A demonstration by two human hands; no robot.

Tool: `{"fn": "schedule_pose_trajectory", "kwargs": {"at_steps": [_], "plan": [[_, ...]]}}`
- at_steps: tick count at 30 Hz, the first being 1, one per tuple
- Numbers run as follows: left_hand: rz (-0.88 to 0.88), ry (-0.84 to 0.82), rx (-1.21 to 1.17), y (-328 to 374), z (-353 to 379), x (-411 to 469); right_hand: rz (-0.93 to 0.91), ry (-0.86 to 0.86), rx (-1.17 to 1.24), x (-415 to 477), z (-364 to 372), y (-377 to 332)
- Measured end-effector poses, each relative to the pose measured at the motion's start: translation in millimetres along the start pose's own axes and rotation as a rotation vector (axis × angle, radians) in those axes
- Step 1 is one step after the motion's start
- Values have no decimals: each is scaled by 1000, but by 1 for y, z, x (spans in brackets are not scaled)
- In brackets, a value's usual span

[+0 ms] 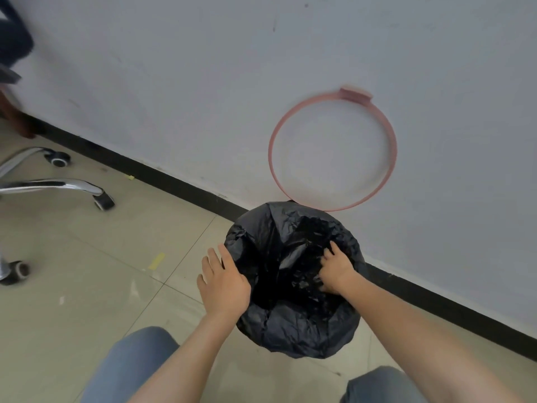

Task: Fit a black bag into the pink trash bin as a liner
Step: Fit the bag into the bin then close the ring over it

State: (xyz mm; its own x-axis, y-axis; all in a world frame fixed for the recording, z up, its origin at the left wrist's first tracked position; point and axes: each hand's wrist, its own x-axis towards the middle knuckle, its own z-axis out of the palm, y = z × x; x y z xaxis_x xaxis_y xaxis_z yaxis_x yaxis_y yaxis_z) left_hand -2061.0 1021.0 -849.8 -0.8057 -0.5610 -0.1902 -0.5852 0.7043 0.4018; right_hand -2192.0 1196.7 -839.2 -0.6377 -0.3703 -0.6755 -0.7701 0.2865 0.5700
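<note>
Black bag [293,324]: draping over the whole bin, hiding it, on the floor [87,286] by the wall
Pink ring [274,135]: leaning at 12 o'clock
Left hand [223,283]: fingers [213,258] lying spread on the bag's 9 o'clock edge
Right hand [337,271]: fingers curling inside the bag at 3 o'clock; grip unclear

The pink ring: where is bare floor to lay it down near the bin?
Free: the tiles between the chair legs and the bag, left of the left hand. Crowded: the strip between bag and wall, where the ring leans; the right hand is in the bag.
</note>
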Motion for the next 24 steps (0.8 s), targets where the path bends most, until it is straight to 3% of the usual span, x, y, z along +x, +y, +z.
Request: {"fn": "schedule_pose_trajectory", "kwargs": {"at_steps": [3,5,8,13,17,19,21,24], "plan": [[0,-10,20,0,3,-1,-146,533,91,5,-23,-5],[1,-1,28,-1,5,1,-187,729,135,13,-39,-5],[5,4,40,-2,6,3,-133,509,491,40,-53,-5],[3,-1,37,-2,7,3,-14,317,723,61,-47,-20],[-4,-1,26,-1,6,2,139,361,929,43,-44,-57],[-9,-3,23,-1,6,2,45,270,1364,32,-51,-73],[-16,-5,17,-1,6,3,-188,119,1697,23,-64,-85],[-26,0,9,0,5,3,-357,89,1674,17,-80,-93]]}}
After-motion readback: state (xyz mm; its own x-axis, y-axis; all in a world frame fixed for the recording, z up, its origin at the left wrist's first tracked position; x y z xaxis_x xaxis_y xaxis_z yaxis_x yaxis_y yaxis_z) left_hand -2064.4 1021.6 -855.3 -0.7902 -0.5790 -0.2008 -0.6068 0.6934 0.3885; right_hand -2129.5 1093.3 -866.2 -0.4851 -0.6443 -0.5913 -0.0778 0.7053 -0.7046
